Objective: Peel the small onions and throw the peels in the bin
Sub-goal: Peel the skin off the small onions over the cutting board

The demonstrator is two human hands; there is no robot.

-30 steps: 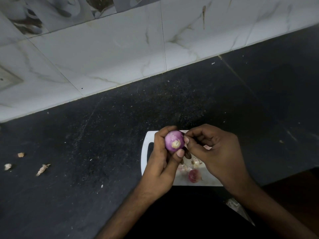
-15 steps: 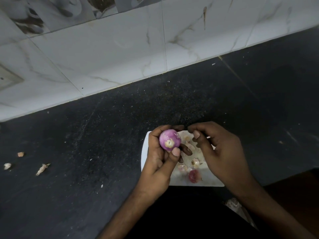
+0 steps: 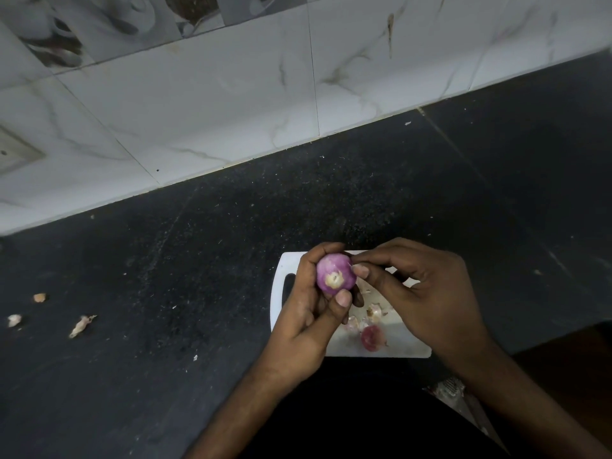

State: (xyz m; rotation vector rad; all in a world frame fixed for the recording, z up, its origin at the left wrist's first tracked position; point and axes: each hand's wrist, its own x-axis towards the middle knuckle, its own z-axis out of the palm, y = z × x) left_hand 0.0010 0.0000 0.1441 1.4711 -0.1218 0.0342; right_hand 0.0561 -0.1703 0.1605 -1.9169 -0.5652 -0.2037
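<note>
My left hand [image 3: 308,313] holds a small purple onion [image 3: 334,273] between thumb and fingers, its pale cut end facing me. My right hand [image 3: 427,293] is beside it, thumb and forefinger tips touching the onion's right side; whether they pinch a peel I cannot tell. Both hands hover over a small white cutting board [image 3: 281,270] with a handle slot. Loose pale peels [image 3: 372,311] and a reddish onion piece [image 3: 372,337] lie on the board under my hands. No bin is in view.
The board sits near the front edge of a dark stone counter [image 3: 198,260]. Three peel scraps [image 3: 81,326] lie far left on it. A white marbled tile wall [image 3: 215,104] runs along the back. A printed packet [image 3: 447,389] shows under my right forearm.
My left hand turned the onion and lifted it slightly. My right fingers drew away from it, then came back to touch its right side.
</note>
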